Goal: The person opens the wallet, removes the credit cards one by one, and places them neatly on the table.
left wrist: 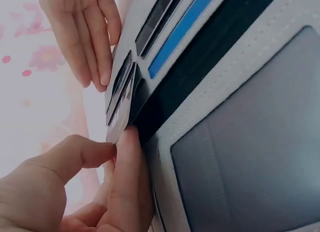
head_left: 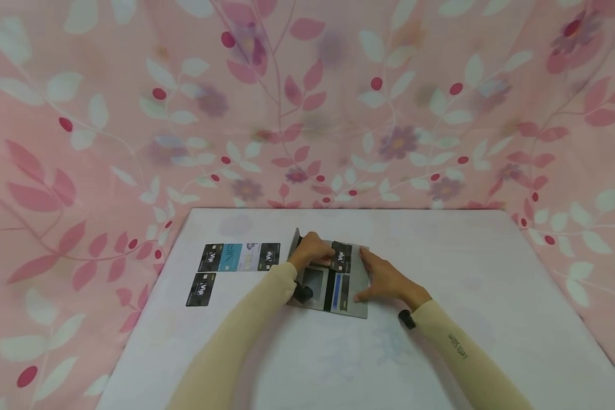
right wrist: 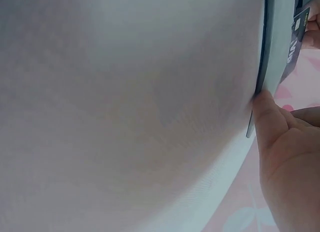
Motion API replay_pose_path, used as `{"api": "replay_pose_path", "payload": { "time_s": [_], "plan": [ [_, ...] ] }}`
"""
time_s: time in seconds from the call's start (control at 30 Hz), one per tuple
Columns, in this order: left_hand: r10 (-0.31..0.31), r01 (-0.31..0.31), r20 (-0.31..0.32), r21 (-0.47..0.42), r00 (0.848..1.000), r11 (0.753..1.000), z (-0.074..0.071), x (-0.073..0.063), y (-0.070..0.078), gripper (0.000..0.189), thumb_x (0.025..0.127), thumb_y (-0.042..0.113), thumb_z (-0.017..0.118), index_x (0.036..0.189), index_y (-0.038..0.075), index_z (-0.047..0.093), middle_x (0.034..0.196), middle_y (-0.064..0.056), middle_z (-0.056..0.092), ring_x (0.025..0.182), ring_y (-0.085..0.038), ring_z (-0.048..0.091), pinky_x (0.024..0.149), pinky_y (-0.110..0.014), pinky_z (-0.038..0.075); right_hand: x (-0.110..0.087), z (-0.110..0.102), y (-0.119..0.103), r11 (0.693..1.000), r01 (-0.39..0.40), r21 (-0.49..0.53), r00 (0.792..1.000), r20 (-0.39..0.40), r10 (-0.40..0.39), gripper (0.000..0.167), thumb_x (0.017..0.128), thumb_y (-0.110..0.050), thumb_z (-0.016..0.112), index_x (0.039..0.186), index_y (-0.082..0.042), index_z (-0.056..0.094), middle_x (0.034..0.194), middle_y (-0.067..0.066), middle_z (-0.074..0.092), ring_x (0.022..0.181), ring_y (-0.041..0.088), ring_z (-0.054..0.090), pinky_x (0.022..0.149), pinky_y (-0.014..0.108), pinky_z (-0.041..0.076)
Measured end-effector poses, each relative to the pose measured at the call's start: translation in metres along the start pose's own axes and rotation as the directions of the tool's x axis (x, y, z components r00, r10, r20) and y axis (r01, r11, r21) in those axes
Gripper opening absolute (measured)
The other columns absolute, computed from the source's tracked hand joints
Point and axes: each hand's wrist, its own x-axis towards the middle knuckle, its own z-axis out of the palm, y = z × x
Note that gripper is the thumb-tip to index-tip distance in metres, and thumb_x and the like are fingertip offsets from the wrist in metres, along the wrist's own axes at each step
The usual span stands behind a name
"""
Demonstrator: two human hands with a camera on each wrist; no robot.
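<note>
A grey wallet [head_left: 359, 270] lies spread on the table, with stitched panels, a clear window pocket [left wrist: 240, 142] and card slots. My left hand [head_left: 311, 250] reaches over its upper part and pinches a black Vip card [head_left: 341, 257] between thumb and fingers. In the left wrist view this card [left wrist: 121, 111] sits partly in a slot, its outer end sticking out. My right hand [head_left: 386, 279] rests along the wallet's right side, fingers extended near the top corner and thumb on the lower edge. A blue-striped card [left wrist: 182, 34] shows in a neighbouring slot.
Left of the wallet, a row on the white table [head_left: 441, 256] holds a black Vip card [head_left: 210, 258], a blue card [head_left: 230, 257], a white card [head_left: 249, 257] and another black card [head_left: 269, 257]. One more black card [head_left: 201, 290] lies below. A floral curtain [head_left: 307, 114] hangs behind.
</note>
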Motion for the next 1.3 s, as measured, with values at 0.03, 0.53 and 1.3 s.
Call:
{"api": "replay_pose_path", "payload": {
  "time_s": [0.03,0.53,1.3],
  "plan": [
    [0.000,0.000,0.000,-0.003,1.000,1.000,0.000,0.001,-0.002,0.010,0.085,0.005,0.068,0.084,-0.005,0.067,0.075,-0.013,0.067,0.057,-0.017,0.068,0.058,-0.026,0.057,0.001,0.000,0.000,1.000,-0.002,0.002,1.000,0.000,0.002,0.135,0.058,-0.046,0.093,0.153,0.004,0.011,0.158,0.019,0.018,0.145,0.032,0.021,0.115,0.045,0.023],
    [0.033,-0.036,-0.020,-0.193,0.999,0.980,-0.011,0.007,-0.024,0.010,0.087,0.002,0.069,0.088,-0.007,0.070,0.073,-0.012,0.066,0.055,-0.014,0.066,0.058,-0.026,0.057,0.006,0.008,-0.002,0.999,-0.015,0.034,1.000,0.007,0.015,0.135,0.058,-0.046,0.093,0.154,0.003,0.012,0.159,0.017,0.018,0.145,0.031,0.021,0.115,0.046,0.022],
    [0.134,-0.154,-0.109,-0.203,0.985,0.967,-0.098,-0.054,-0.034,0.020,0.092,0.012,0.068,0.103,-0.003,0.072,0.094,-0.014,0.070,0.073,-0.018,0.069,0.071,-0.033,0.059,-0.001,0.003,0.000,0.999,-0.040,-0.015,0.999,-0.010,0.039,0.137,0.056,-0.049,0.093,0.154,0.002,0.012,0.159,0.016,0.017,0.145,0.032,0.019,0.115,0.047,0.021]
  ]
}}
